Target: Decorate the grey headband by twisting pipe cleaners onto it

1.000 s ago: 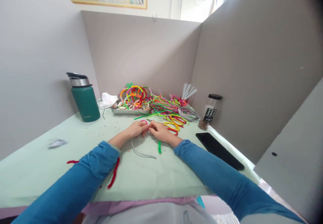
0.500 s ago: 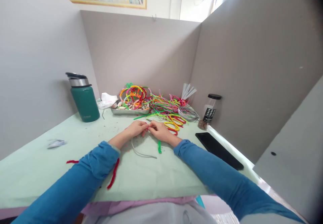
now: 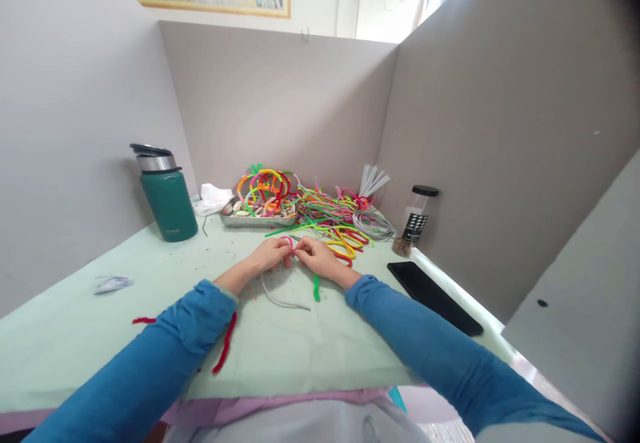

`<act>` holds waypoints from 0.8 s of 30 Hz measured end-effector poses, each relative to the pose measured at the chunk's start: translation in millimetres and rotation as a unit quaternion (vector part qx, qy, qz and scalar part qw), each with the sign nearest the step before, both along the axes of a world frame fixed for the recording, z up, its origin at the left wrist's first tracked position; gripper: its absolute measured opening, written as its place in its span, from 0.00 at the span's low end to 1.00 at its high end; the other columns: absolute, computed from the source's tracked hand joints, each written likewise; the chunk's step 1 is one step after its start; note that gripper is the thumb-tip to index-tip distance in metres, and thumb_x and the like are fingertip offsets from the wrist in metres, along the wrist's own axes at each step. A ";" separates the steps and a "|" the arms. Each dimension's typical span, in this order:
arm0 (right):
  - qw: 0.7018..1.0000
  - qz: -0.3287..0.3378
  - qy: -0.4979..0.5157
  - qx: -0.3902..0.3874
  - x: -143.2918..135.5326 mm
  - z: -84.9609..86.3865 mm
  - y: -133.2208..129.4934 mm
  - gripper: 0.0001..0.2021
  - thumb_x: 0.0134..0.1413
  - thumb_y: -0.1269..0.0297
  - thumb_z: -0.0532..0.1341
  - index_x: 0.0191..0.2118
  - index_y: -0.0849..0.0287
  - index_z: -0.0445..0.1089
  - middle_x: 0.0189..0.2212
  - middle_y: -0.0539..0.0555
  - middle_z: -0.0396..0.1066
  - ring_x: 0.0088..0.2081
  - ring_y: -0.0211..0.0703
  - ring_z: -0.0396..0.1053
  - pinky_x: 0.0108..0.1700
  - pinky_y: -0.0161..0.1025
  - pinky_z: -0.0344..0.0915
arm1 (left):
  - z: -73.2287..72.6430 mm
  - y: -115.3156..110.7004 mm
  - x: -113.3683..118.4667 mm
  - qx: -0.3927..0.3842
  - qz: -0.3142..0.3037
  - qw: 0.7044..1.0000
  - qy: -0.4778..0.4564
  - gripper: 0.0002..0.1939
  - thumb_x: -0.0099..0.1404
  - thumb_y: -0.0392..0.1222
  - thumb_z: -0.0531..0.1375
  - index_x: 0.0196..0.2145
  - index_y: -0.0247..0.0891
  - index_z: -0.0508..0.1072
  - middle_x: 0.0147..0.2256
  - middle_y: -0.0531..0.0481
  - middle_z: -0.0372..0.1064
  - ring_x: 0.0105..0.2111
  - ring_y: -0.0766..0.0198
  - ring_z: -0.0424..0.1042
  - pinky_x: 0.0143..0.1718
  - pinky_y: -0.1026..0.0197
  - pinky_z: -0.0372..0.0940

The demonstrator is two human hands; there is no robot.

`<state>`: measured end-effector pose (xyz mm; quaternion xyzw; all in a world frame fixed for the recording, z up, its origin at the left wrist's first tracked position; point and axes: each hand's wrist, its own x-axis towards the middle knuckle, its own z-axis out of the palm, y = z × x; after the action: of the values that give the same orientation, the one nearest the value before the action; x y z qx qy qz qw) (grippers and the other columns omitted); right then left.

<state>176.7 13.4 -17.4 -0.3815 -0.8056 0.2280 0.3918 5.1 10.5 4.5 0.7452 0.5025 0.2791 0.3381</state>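
My left hand [image 3: 273, 254] and my right hand [image 3: 316, 256] meet over the middle of the table, fingertips pinched close together. Between them is a pink pipe cleaner [image 3: 289, 239], curved in a small loop above the left fingers; both hands grip it. Much of it is hidden by the fingers. A thin grey wire [image 3: 283, 304] curves across the cloth below my left hand. Beneath my right hand lies a short green pipe cleaner [image 3: 317, 288]. A dark red pipe cleaner [image 3: 226, 345] rests beside my left sleeve, its other part hidden under the arm.
At the back, a metal tray [image 3: 257, 222] holds pieces and coloured loops, beside a heap of pipe cleaners [image 3: 330, 206] and coiled grey wire [image 3: 374, 225]. A green bottle [image 3: 173, 203] stands left; a clear jar [image 3: 414, 222] and black phone [image 3: 434, 298] are right. Grey partitions [image 3: 280, 90] surround the table.
The pink pipe cleaner now shows as a loop above my left fingers, where before little of it was visible. Both hands stay in nearly the same place.
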 end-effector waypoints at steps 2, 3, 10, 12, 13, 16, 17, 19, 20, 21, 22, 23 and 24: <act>1.000 0.001 -0.008 0.005 -0.1 -0.9 0.3 0.05 0.52 0.65 0.56 0.30 0.60 0.66 0.22 0.48 0.66 0.24 0.35 0.60 0.28 0.33 0.54 | -1.2 0.6 -0.9 0.001 -0.016 1.000 0.005 0.17 0.57 0.53 0.50 0.25 0.36 0.66 0.22 0.53 0.70 0.11 0.74 0.54 0.14 0.67 0.51; 1.000 0.001 -0.010 0.008 -0.1 -1.2 0.2 0.05 0.53 0.64 0.56 0.30 0.60 0.66 0.22 0.48 0.65 0.24 0.35 0.60 0.28 0.33 0.53 | -1.6 0.8 -1.3 0.000 -0.024 1.000 0.007 0.17 0.58 0.53 0.49 0.25 0.36 0.65 0.22 0.53 0.69 0.11 0.74 0.54 0.14 0.67 0.51; 0.999 0.008 -0.009 0.040 0.1 -2.9 -1.6 0.06 0.54 0.64 0.55 0.30 0.59 0.65 0.22 0.48 0.65 0.24 0.34 0.59 0.27 0.32 0.52 | 2.8 -2.8 0.3 -0.027 -0.021 0.999 -0.025 0.19 0.56 0.55 0.51 0.24 0.35 0.65 0.19 0.52 0.67 0.12 0.74 0.54 0.14 0.67 0.48; 0.999 0.013 -0.008 0.049 0.1 -3.2 -1.7 0.05 0.54 0.65 0.55 0.30 0.59 0.65 0.23 0.48 0.65 0.24 0.34 0.59 0.28 0.32 0.52 | 2.8 -2.8 0.8 -0.031 -0.018 0.999 -0.028 0.18 0.56 0.54 0.52 0.24 0.34 0.66 0.18 0.52 0.67 0.11 0.74 0.54 0.14 0.67 0.48; 0.999 0.013 -0.009 0.048 0.1 -3.2 -1.5 0.05 0.53 0.65 0.56 0.30 0.59 0.65 0.23 0.48 0.65 0.24 0.34 0.59 0.27 0.32 0.52 | 2.0 -2.3 0.9 -0.028 -0.015 0.999 -0.023 0.18 0.56 0.54 0.51 0.24 0.35 0.66 0.18 0.52 0.67 0.11 0.74 0.54 0.14 0.67 0.48; 1.000 0.002 -0.006 0.031 0.2 -2.7 -0.7 0.05 0.53 0.65 0.56 0.29 0.60 0.64 0.22 0.48 0.65 0.23 0.34 0.59 0.27 0.32 0.52 | -2.1 0.3 0.6 0.001 0.006 1.000 0.010 0.20 0.57 0.56 0.50 0.24 0.35 0.66 0.20 0.53 0.68 0.11 0.74 0.54 0.14 0.67 0.50; 1.000 -0.001 -0.003 0.022 0.2 -2.7 -0.1 0.05 0.53 0.65 0.56 0.29 0.60 0.64 0.21 0.48 0.65 0.23 0.34 0.59 0.27 0.32 0.52 | -3.2 1.0 0.4 0.013 0.017 1.000 0.018 0.20 0.57 0.56 0.50 0.25 0.35 0.66 0.21 0.53 0.68 0.11 0.74 0.54 0.14 0.67 0.50; 1.000 -0.004 0.004 0.006 0.0 -3.2 1.9 0.06 0.53 0.64 0.56 0.28 0.60 0.64 0.21 0.48 0.65 0.23 0.34 0.59 0.26 0.32 0.53 | -3.8 1.2 0.1 0.041 0.040 0.998 0.033 0.18 0.58 0.55 0.50 0.26 0.35 0.67 0.22 0.53 0.69 0.12 0.73 0.56 0.14 0.67 0.51; 1.000 -0.003 0.010 0.002 -0.1 -4.0 3.3 0.06 0.53 0.63 0.56 0.28 0.60 0.64 0.21 0.48 0.65 0.23 0.34 0.59 0.26 0.32 0.53 | -3.2 0.6 0.1 0.060 0.048 0.996 0.041 0.18 0.58 0.54 0.51 0.27 0.36 0.67 0.23 0.53 0.69 0.13 0.73 0.57 0.15 0.68 0.51; 1.000 -0.002 0.015 -0.003 -0.3 -5.0 5.0 0.07 0.53 0.62 0.56 0.28 0.59 0.64 0.21 0.48 0.65 0.22 0.34 0.59 0.26 0.32 0.53 | -2.1 -0.3 0.1 0.081 0.054 0.994 0.050 0.17 0.58 0.53 0.51 0.27 0.35 0.67 0.23 0.53 0.69 0.14 0.72 0.58 0.16 0.68 0.52; 1.000 -0.001 0.020 -0.008 -0.5 -6.2 6.8 0.07 0.53 0.62 0.57 0.28 0.59 0.64 0.21 0.48 0.65 0.22 0.34 0.59 0.26 0.32 0.53 | -0.7 -1.4 0.2 0.106 0.057 0.991 0.059 0.16 0.58 0.52 0.52 0.27 0.35 0.67 0.22 0.53 0.69 0.15 0.72 0.59 0.17 0.68 0.53; 1.000 0.001 0.025 -0.013 -0.7 -7.5 8.8 0.08 0.53 0.61 0.57 0.29 0.59 0.64 0.21 0.48 0.65 0.22 0.34 0.59 0.25 0.32 0.53 | 0.7 -2.7 0.4 0.130 0.057 0.988 0.066 0.15 0.58 0.51 0.52 0.27 0.35 0.68 0.22 0.53 0.69 0.16 0.71 0.60 0.18 0.68 0.53; 0.999 0.001 0.031 -0.018 -0.9 -8.7 10.6 0.08 0.53 0.60 0.57 0.29 0.60 0.64 0.20 0.48 0.65 0.22 0.34 0.59 0.25 0.32 0.53 | 2.1 -3.8 0.6 0.153 0.058 0.984 0.071 0.14 0.58 0.50 0.53 0.27 0.35 0.68 0.23 0.52 0.69 0.17 0.70 0.62 0.19 0.68 0.54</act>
<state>175.8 24.0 -26.1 -0.3803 -0.7892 0.2550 0.4093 5.7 6.7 6.6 0.7758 0.5188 0.3181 0.1668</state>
